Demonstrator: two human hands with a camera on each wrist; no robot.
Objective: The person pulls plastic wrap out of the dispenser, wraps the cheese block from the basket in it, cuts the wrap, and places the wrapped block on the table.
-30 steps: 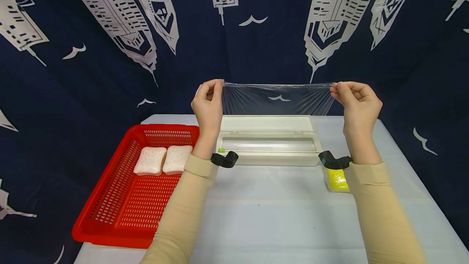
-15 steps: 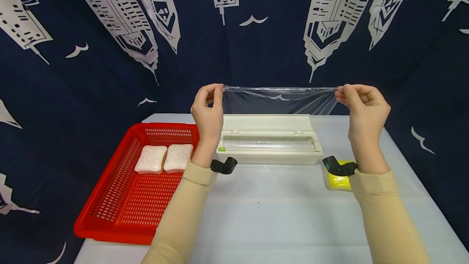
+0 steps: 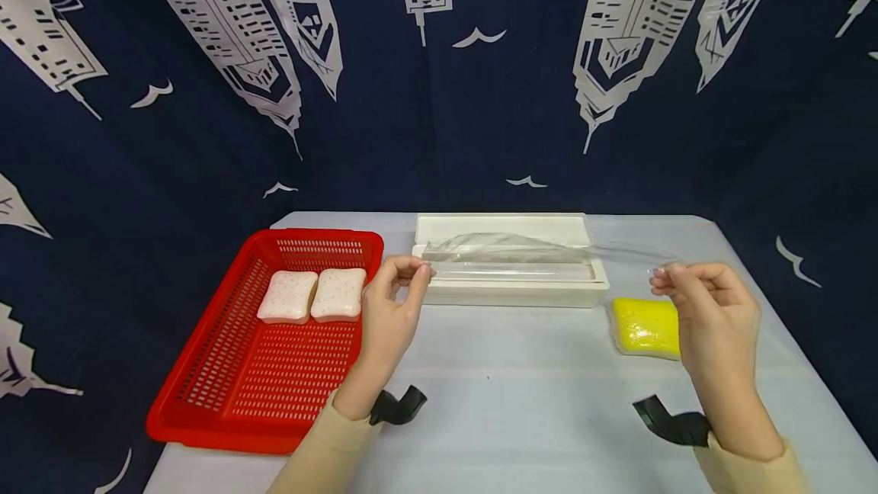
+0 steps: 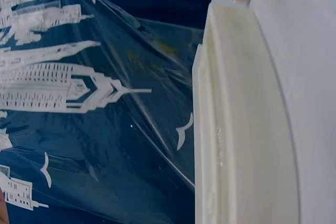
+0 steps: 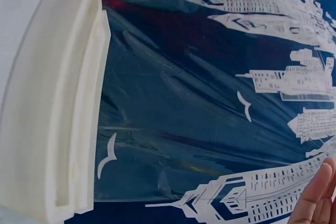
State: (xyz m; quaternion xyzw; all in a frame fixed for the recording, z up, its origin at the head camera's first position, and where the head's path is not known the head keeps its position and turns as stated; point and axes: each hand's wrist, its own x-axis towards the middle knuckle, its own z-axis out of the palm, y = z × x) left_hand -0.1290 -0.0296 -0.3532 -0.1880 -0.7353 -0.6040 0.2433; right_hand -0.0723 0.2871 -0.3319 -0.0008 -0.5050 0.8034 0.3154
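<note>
Clear cling film (image 3: 507,245) stretches between both hands above a white dispenser box (image 3: 514,296) whose lid stands raised at the back. My left hand (image 3: 391,319) pinches one corner of the film, close to the box's left end. At the other corner, my right hand (image 3: 720,326) pinches with thumb and fingertips, past the box's right end. Through the film (image 4: 131,145), the left wrist view shows the patterned curtain beside the box (image 4: 252,108). Fingers (image 5: 315,198) of the right hand enter the right wrist view at lower right, with creased film (image 5: 173,114) spreading toward the box.
On the left, a red perforated basket (image 3: 206,402) holds two white speckled bread-shaped slices (image 3: 288,297). A shiny yellow block (image 3: 645,326) lies by the right hand on the white-covered table (image 3: 521,402). Behind hangs a navy curtain (image 3: 494,113) with building prints.
Both hands have come down and toward the body, still pinching the film; the right also shifted rightward. The film, earlier upright against the curtain, now bows low over the box.
</note>
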